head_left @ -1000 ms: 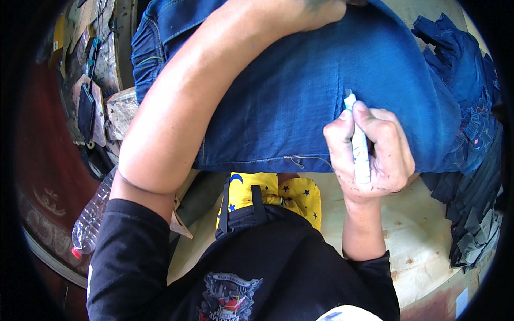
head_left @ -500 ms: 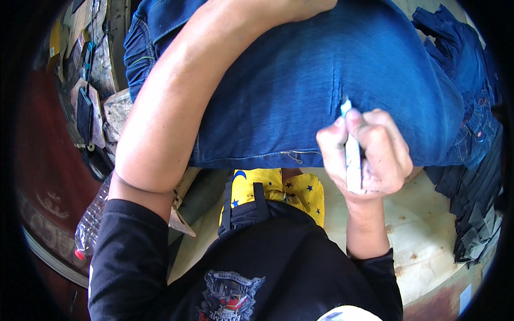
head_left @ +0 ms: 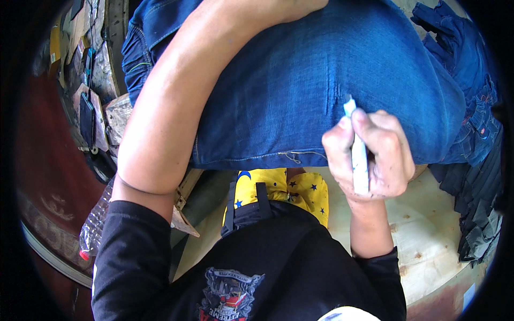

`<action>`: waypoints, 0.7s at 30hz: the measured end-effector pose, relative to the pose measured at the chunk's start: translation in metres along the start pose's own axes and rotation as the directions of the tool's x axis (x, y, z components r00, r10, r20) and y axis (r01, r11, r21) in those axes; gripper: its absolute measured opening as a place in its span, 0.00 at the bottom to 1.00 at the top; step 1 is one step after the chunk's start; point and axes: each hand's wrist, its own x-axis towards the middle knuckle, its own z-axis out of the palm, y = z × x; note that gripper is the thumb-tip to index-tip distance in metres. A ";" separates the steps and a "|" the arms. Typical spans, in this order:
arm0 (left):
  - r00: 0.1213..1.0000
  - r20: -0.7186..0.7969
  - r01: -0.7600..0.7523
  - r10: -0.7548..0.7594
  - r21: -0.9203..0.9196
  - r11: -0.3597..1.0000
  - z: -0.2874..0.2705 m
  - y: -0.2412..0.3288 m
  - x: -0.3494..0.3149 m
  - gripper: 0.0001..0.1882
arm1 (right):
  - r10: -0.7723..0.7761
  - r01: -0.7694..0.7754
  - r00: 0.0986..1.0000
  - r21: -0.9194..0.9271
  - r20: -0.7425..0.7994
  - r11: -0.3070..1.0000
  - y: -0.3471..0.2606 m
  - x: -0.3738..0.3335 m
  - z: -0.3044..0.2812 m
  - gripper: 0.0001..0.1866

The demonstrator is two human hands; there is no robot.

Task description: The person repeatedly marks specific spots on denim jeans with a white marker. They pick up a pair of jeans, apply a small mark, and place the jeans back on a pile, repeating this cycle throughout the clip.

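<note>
Blue denim jeans (head_left: 267,107) are stretched out in front of me, their near edge carrying a seam with loose thread. A short worn patch (head_left: 333,88) of pale, rough vertical streaks marks the cloth. My right hand (head_left: 375,152) is closed around a white, slim stick-like tool (head_left: 360,166) with a small dark tip; its exact kind is unclear. The tip is beside the worn patch, and I cannot tell whether it touches the cloth. My left arm reaches across the jeans, and my left hand (head_left: 294,8) rests at their far side, its fingers cut off or hidden.
More crumpled denim (head_left: 471,91) and dark cloth (head_left: 466,203) hang at the right. To the left are wooden boards, a black phone-like object (head_left: 86,117) and a clear plastic bottle (head_left: 96,222) with a red cap. A pale wooden board (head_left: 428,246) lies below the right hand.
My right hand and the tool have shifted slightly right and down, away from the worn patch, whose streaks now show more plainly. My left hand has moved slightly left.
</note>
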 end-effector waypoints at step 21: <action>0.992 -0.048 -0.105 0.119 0.231 0.967 -0.060 0.047 -0.031 0.20 | 0.473 -0.515 0.850 0.559 0.233 0.650 -0.025 0.043 -0.039 0.10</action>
